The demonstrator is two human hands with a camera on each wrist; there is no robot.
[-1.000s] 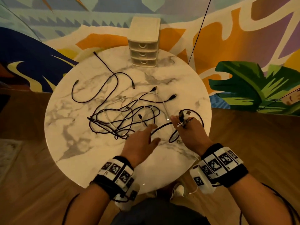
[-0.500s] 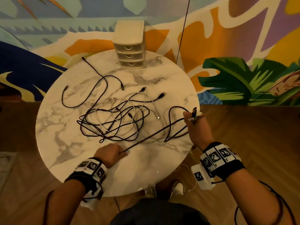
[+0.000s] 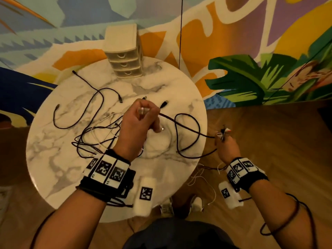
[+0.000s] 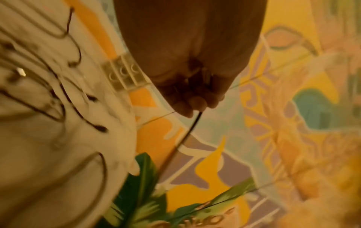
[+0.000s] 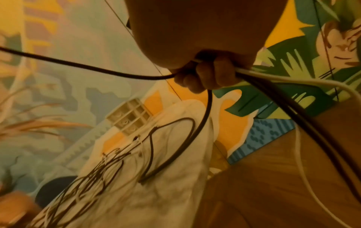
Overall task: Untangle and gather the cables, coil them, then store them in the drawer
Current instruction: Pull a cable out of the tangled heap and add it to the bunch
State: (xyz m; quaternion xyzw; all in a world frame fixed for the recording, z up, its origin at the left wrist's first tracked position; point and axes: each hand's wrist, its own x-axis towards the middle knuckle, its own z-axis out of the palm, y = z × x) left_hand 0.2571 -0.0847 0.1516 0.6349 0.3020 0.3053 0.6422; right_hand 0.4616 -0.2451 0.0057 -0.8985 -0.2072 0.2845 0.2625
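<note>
A tangle of black and white cables (image 3: 93, 135) lies on the round marble table (image 3: 59, 166). My left hand (image 3: 147, 112) is raised over the table's middle and grips the silver-plug end of a black cable (image 3: 188, 133). That cable loops across to my right hand (image 3: 223, 135), which is just past the table's right edge and grips several cable ends. In the right wrist view the fingers (image 5: 205, 77) curl round black cables and a white one (image 5: 312, 81). In the left wrist view the black cable (image 4: 187, 134) hangs from the curled fingers (image 4: 191, 104).
A small cream three-drawer unit (image 3: 124, 51) stands at the table's far edge, all drawers closed. One black cable (image 3: 80, 105) lies apart at the far left. A thin dark cord (image 3: 180, 33) hangs down the painted wall. Wooden floor surrounds the table.
My left hand rose from the table's front edge to over its middle, lifting the black cable. My right hand moved slightly right, past the table's edge.
</note>
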